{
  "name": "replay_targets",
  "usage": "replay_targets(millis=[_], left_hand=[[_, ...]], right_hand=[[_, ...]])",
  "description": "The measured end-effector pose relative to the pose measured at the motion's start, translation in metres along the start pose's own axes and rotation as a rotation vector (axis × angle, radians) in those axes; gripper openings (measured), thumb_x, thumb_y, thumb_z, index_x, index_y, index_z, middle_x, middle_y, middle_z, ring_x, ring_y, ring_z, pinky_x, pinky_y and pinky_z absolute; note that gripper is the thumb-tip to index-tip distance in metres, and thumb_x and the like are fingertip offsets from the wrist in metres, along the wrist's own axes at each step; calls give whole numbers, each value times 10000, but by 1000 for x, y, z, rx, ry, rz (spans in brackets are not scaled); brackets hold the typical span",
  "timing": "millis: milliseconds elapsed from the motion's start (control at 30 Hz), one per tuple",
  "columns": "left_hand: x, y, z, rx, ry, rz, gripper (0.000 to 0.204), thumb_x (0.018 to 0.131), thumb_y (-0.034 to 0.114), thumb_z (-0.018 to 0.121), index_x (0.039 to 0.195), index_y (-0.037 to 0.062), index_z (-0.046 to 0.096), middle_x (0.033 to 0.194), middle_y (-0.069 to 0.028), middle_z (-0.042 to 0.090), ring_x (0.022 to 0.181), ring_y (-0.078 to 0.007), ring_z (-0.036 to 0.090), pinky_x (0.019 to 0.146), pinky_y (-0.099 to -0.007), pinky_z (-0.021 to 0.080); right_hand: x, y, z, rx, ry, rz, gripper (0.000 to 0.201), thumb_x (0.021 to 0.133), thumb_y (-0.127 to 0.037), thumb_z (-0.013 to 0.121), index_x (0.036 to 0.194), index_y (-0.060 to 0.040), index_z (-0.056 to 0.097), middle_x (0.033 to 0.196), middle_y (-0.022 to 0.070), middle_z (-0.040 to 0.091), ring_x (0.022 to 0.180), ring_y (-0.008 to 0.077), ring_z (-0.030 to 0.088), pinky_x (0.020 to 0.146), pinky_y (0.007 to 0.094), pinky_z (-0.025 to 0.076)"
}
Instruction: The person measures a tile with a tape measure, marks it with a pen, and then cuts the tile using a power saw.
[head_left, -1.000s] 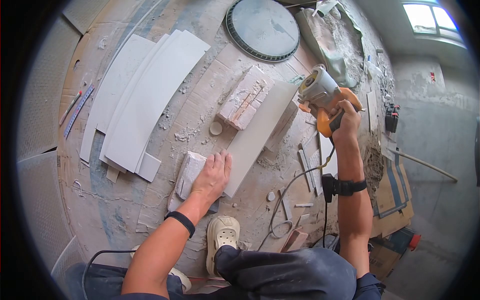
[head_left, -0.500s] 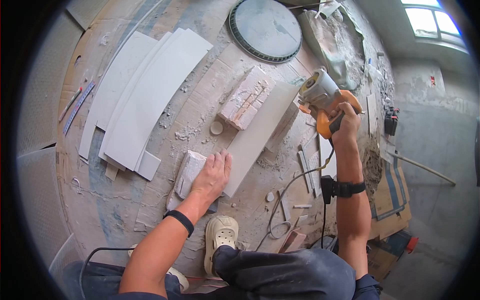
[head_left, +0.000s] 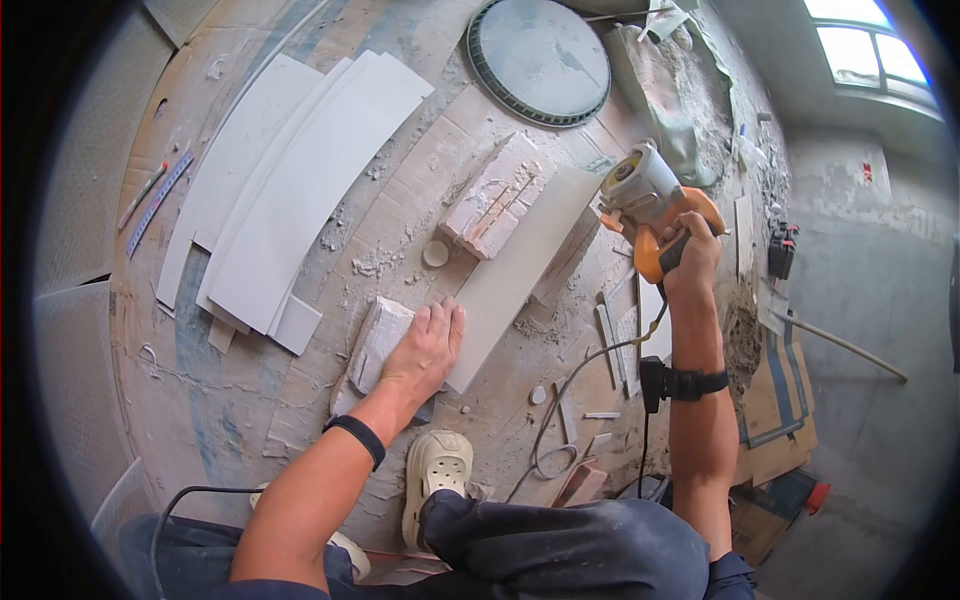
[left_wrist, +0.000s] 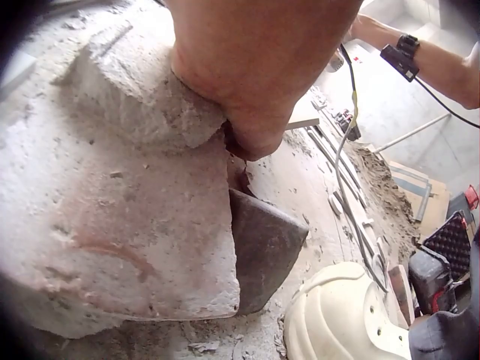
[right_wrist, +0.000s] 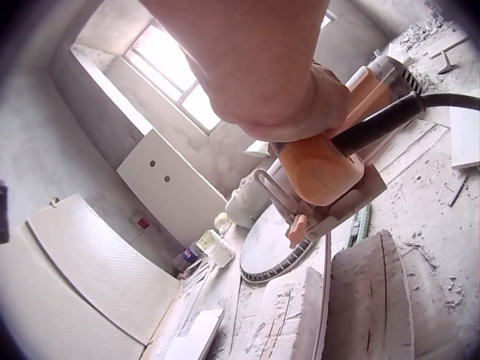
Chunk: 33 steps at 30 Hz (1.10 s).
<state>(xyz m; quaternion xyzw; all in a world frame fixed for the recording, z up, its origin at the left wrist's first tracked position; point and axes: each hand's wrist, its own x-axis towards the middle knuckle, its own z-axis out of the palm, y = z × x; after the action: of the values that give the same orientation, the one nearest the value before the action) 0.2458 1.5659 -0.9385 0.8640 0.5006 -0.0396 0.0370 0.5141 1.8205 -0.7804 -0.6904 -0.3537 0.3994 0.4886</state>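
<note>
A long pale tile strip (head_left: 520, 285) lies slantwise before me on the floor. My left hand (head_left: 428, 345) grips its near left edge, fingers over the top; in the left wrist view the fingertips are hidden behind the hand. Beside that hand is a plaster-crusted brick (head_left: 382, 340). At the strip's far end, my right hand (head_left: 695, 250) holds an orange-and-grey handheld tile saw (head_left: 650, 195) by its handle. The blade is hidden in the right wrist view, where the saw's base plate (right_wrist: 349, 210) shows. One larger block (head_left: 497, 195) sits along the strip's left edge, another (head_left: 568, 250) at its right.
Several white tile pieces (head_left: 315, 195) are stacked at the left, with a pencil (head_left: 143, 193) and a blue ruler (head_left: 160, 203) beyond. A round grey lid (head_left: 540, 60) lies at the back. The saw's cord (head_left: 590, 357) runs among offcuts near my clog (head_left: 438, 478).
The head view has shifted slightly. Both hands, the tile saw and the tile strip keep nearly the same places relative to one another.
</note>
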Motion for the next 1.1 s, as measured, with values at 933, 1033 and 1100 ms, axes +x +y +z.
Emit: replay_targets(millis=[933, 1033, 1100], left_hand=[[-1, 0, 3, -16, 40, -21, 561, 959, 200, 496, 1452, -66, 470, 1437, -195, 559, 1254, -275, 531, 1083, -389, 370], [0, -1, 2, -11, 28, -21, 564, 962, 202, 494, 1456, -68, 463, 1437, -193, 560, 1262, -279, 528, 1087, -393, 369], [-1, 0, 5, 4, 30, -15, 569, 964, 203, 494, 1460, -73, 454, 1440, -196, 557, 1267, -284, 526, 1091, -396, 368]], right_hand=[[-5, 3, 2, 11, -5, 16, 214, 832, -15, 612, 1043, 24, 621, 769, 71, 572, 610, 176, 567, 590, 342, 519], [-6, 0, 4, 4, 21, 17, 215, 822, -9, 611, 1033, 33, 617, 769, 69, 564, 610, 177, 562, 585, 344, 516], [-2, 1, 1, 49, -1, 43, 211, 816, -6, 611, 1022, 39, 613, 762, 67, 555, 607, 177, 559, 578, 344, 514]])
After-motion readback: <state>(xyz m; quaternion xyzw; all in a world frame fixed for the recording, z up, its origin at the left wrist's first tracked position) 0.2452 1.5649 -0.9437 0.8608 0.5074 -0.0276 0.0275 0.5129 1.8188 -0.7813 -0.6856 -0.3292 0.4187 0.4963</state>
